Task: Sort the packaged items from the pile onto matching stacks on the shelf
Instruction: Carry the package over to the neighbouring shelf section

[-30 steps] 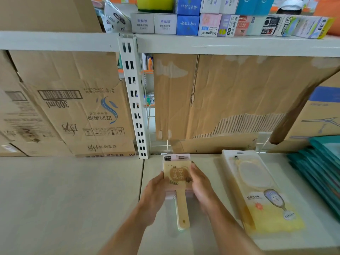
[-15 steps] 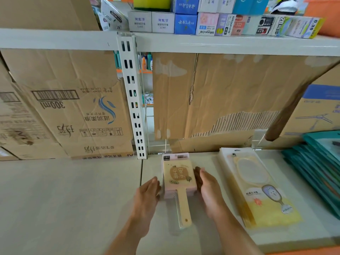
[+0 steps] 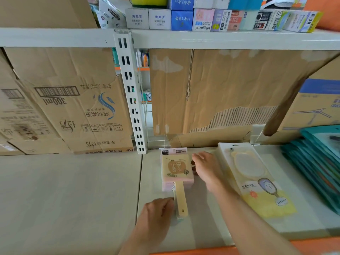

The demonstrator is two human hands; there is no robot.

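A stack of packaged hand mirrors (image 3: 177,172) with pink cards and wooden handles lies on the pale shelf (image 3: 73,190), just right of the shelf seam. My left hand (image 3: 156,212) sits low beside the handles, its fingertips touching their left side. My right hand (image 3: 206,167) rests against the stack's right edge with relaxed fingers. Neither hand grips a package. To the right lies a stack of yellow packaged mirrors (image 3: 257,181).
Teal packages (image 3: 316,162) are piled at the far right. Cardboard boxes (image 3: 60,100) line the back of the shelf. A white slotted upright (image 3: 130,92) stands behind the stack. Small boxes (image 3: 202,19) fill the upper shelf. The shelf's orange front edge (image 3: 312,245) runs below.
My hands have let go of the pink stack's sides. The left hand drew back down to the handles, and the right hand slid up along the right edge.
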